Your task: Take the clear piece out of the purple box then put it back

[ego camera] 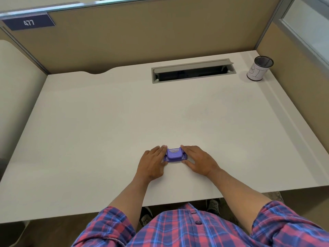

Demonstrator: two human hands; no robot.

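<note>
1. Resting at lower centre of the frame, the small purple plastic box (175, 154) sits on the white surface (106, 122).
2. My left hand (153, 162) and right hand (198, 160) flank it, fingers extended, touching its ends, neither closed around it.
3. I cannot make out the clear piece.
</note>
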